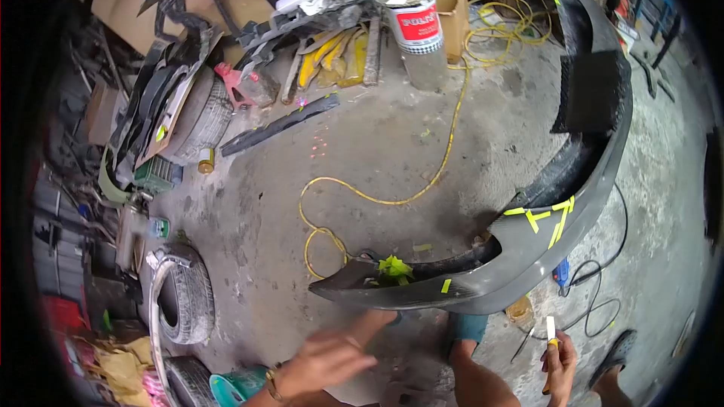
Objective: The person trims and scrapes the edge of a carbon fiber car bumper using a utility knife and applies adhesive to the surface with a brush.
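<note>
My right hand [559,368] grips a small flat-bladed tool [551,328] by its yellow handle, with the pale blade pointing up. My left hand [332,356] is blurred by motion, below the near end of the bumper, and its fingers are smeared. In front of both hands lies a long, curved dark grey car bumper [483,280], with its near section across my legs and the rest sweeping away to the right. Yellow-green tape strips [559,224] mark its side. A crumpled bunch of the same tape [395,268] sits on the near part.
A yellow hose [392,203] winds over the concrete floor. Tyres [188,298] and stacked parts line the left side. A paint can [415,19] stands at the back on a grey cylinder. A blue tool [561,272] with a black cord and a clog-wearing foot [620,353] are at right.
</note>
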### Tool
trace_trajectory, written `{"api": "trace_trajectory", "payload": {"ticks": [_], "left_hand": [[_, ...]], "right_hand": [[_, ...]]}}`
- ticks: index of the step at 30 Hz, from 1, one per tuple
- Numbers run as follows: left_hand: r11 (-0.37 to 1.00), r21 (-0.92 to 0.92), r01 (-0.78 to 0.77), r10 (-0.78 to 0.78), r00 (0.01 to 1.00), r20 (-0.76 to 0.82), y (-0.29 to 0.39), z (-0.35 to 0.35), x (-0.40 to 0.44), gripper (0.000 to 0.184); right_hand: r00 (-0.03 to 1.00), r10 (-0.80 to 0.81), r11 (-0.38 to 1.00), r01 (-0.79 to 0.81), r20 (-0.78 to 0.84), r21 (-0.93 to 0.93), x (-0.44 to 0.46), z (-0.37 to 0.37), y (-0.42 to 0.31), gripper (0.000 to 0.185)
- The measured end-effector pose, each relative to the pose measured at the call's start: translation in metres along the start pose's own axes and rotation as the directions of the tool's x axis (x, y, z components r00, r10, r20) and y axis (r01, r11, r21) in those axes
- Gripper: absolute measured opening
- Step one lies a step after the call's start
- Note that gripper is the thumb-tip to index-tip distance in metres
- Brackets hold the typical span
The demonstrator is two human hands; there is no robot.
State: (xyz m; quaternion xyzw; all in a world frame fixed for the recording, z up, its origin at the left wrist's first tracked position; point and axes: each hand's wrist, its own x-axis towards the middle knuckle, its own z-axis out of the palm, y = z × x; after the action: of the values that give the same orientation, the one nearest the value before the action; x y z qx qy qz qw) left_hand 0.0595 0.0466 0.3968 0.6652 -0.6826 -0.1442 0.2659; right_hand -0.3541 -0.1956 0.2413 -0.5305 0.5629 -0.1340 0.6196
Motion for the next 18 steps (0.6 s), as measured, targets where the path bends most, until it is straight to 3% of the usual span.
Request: {"api": "trace_trajectory", "payload": {"ticks": [1, 2, 3, 4, 5, 7, 8, 10, 12, 14, 16, 18], "left_hand": [[0.962, -0.119, 0.248, -0.264, 0.951, -0.159, -0.013, 0.002, -0.015, 0.013], [0.937, -0.158, 0.312, -0.35, 0.837, -0.421, -0.035, -0.01, -0.016, 0.02], [0.934, -0.11, 0.34, -0.35, 0.808, -0.474, -0.042, -0.023, -0.009, 0.031], [0.907, -0.212, 0.363, -0.421, 0.786, -0.453, -0.051, -0.027, -0.015, 0.053], [0.905, -0.221, 0.364, -0.426, 0.774, -0.469, -0.06, -0.027, -0.017, 0.053], [0.892, -0.189, 0.412, -0.453, 0.806, -0.381, -0.073, -0.024, -0.021, 0.077], [0.889, -0.202, 0.41, -0.457, 0.798, -0.393, -0.077, -0.022, -0.025, 0.077], [0.855, -0.182, 0.485, -0.517, 0.826, -0.225, -0.082, -0.017, -0.03, 0.091], [0.853, -0.186, 0.488, -0.521, 0.824, -0.222, -0.081, -0.017, -0.027, 0.088], [0.85, -0.187, 0.492, -0.524, 0.823, -0.219, -0.085, -0.014, -0.028, 0.084], [0.843, -0.318, 0.434, -0.511, 0.83, -0.223, -0.093, -0.003, -0.032, 0.067], [0.847, -0.323, 0.423, -0.503, 0.834, -0.228, -0.092, -0.003, -0.031, 0.057]], "right_hand": [[1.0, -0.016, 1.0, 0.016, 0.004, -0.017, 0.001, 0.011, -0.028, 0.029], [0.985, -0.151, 0.985, 0.157, 0.085, -0.07, 0.002, 0.025, -0.066, 0.027], [0.95, -0.263, 0.955, 0.281, 0.17, -0.095, 0.005, 0.04, -0.091, 0.025], [0.913, -0.34, 0.917, 0.375, 0.226, -0.133, 0.008, 0.054, -0.111, 0.023], [0.869, -0.398, 0.886, 0.447, 0.293, -0.122, 0.008, 0.073, -0.138, 0.027], [0.679, -0.508, 0.665, 0.7, 0.529, -0.26, 0.014, 0.106, -0.185, 0.03], [0.658, -0.502, 0.639, 0.719, 0.562, -0.272, 0.013, 0.127, -0.204, 0.03], [0.636, -0.49, 0.601, 0.742, 0.597, -0.297, 0.01, 0.165, -0.234, 0.029], [0.503, -0.488, 0.416, 0.853, 0.714, -0.316, 0.01, 0.196, -0.252, 0.028], [0.471, -0.48, 0.366, 0.874, 0.74, -0.32, 0.009, 0.22, -0.261, 0.027], [0.432, -0.474, 0.313, 0.897, 0.767, -0.312, 0.009, 0.238, -0.265, 0.024], [0.413, -0.475, 0.286, 0.908, 0.777, -0.308, 0.011, 0.248, -0.264, 0.024]]}}
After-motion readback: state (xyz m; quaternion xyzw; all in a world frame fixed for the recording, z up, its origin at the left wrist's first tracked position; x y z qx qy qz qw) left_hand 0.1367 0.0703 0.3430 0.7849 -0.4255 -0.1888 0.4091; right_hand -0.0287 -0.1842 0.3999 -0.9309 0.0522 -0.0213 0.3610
